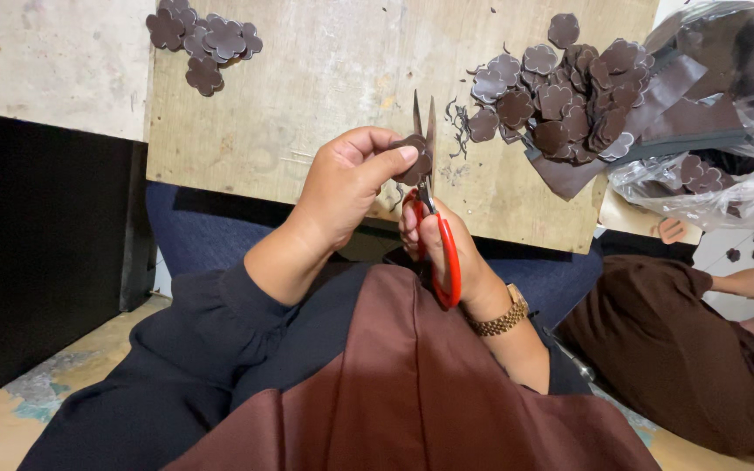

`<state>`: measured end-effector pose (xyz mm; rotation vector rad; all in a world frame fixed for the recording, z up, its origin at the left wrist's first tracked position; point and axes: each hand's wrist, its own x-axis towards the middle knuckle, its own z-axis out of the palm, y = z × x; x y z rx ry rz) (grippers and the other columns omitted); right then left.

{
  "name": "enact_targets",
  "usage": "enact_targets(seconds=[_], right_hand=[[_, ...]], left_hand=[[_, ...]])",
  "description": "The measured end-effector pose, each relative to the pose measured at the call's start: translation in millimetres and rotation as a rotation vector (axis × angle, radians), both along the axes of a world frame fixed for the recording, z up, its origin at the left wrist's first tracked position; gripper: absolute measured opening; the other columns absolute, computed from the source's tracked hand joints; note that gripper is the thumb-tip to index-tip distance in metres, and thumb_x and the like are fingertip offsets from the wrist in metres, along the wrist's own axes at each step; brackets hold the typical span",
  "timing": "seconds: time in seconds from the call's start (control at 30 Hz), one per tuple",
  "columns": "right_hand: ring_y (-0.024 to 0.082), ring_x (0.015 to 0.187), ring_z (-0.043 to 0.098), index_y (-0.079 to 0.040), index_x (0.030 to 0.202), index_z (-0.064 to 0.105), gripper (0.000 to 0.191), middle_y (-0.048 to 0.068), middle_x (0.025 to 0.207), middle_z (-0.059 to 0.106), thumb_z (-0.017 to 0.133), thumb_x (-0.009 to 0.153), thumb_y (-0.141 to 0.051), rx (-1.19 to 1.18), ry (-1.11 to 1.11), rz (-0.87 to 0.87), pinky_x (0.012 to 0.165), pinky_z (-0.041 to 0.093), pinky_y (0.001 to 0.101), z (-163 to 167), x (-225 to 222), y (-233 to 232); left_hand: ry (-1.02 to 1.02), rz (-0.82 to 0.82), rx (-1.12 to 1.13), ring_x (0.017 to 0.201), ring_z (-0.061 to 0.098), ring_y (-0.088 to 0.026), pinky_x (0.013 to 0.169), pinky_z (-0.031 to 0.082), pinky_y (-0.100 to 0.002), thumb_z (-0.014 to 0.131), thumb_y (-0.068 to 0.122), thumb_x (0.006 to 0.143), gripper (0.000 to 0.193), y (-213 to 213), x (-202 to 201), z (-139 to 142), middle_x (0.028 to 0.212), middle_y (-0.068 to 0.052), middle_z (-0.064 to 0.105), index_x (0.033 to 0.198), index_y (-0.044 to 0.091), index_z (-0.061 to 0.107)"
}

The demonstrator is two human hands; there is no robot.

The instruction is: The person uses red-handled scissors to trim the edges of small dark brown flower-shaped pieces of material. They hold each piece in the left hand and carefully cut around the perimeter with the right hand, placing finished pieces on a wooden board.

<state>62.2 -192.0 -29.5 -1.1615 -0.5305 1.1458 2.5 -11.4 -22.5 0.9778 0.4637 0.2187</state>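
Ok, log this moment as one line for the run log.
left hand: pinches brown flower piece | right hand: holds red-handled scissors, blades open at piece | board: cut flower pile

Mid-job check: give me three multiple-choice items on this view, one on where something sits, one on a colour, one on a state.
1. Where is the smaller pile of cut flower pieces?
A. Top left of the wooden board
B. On the floor
C. Inside the plastic bag

2. What colour are the scissors' handles?
A. Blue
B. Red
C. Black

3. What are the blades of the scissors doing?
A. Shut flat
B. Lying on the board
C. Parted, tips up

Answers:
1 A, it lies near the board's upper left corner.
2 B, red loops show in the right hand.
3 C, they spread beside the brown piece pinched by the left hand.
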Motion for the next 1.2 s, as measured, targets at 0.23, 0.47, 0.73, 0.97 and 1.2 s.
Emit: enact_targets(seconds=[0.23, 0.47, 0.73, 0.97, 1.2], right_hand=[[0.008, 0.074, 0.038, -0.01, 0.106, 0.05, 0.053, -0.003, 0.089, 0.044, 0.052, 0.102, -0.063, -0.025, -0.004, -0.001, 0.066, 0.036, 0.0227, -3.4, 1.7, -1.7], [0.008, 0.073, 0.038, -0.01, 0.104, 0.05, 0.049, -0.003, 0.088, 0.043, 0.051, 0.105, -0.059, -0.025, -0.042, 0.006, 0.065, 0.036, 0.0227, -3.3, 2.0, -3.1], [0.008, 0.073, 0.038, -0.009, 0.104, 0.05, 0.049, -0.003, 0.088, 0.042, 0.052, 0.105, -0.058, -0.006, -0.019, 0.01, 0.065, 0.036, 0.0231, -1.5, 1.3, -2.2], [0.008, 0.071, 0.038, -0.008, 0.104, 0.05, 0.051, -0.002, 0.087, 0.042, 0.05, 0.105, -0.059, -0.036, -0.064, 0.028, 0.062, 0.036, 0.0227, -1.3, 1.8, -3.0], [0.008, 0.068, 0.039, -0.008, 0.103, 0.051, 0.051, -0.003, 0.085, 0.045, 0.049, 0.105, -0.058, -0.075, -0.096, 0.036, 0.06, 0.037, 0.0223, -1.1, 1.9, -2.6]], left_hand=[[0.004, -0.006, 0.055, 0.087, 0.068, -0.011, 0.084, 0.057, -0.027, 0.069, 0.012, 0.097, 0.016, 1.4, 0.6, -0.5, 0.096, -0.006, 0.075, 0.105, -0.002, 0.071], [0.012, 0.001, 0.047, 0.086, 0.067, -0.01, 0.082, 0.056, -0.026, 0.068, 0.012, 0.096, 0.015, 1.7, 1.0, 1.0, 0.094, -0.006, 0.074, 0.103, -0.002, 0.071], [-0.004, 0.006, 0.037, 0.084, 0.064, -0.009, 0.08, 0.054, -0.025, 0.068, 0.011, 0.097, 0.013, 1.9, -0.8, 5.8, 0.092, -0.005, 0.073, 0.1, -0.001, 0.07], [-0.013, 0.003, 0.032, 0.082, 0.064, -0.01, 0.078, 0.054, -0.026, 0.068, 0.01, 0.097, 0.012, 5.5, 0.1, 4.5, 0.089, -0.006, 0.072, 0.097, -0.002, 0.069], [0.018, 0.016, 0.061, 0.084, 0.068, -0.011, 0.08, 0.056, -0.026, 0.068, 0.011, 0.095, 0.013, 9.6, -2.1, 6.7, 0.091, -0.007, 0.074, 0.098, -0.001, 0.069]])
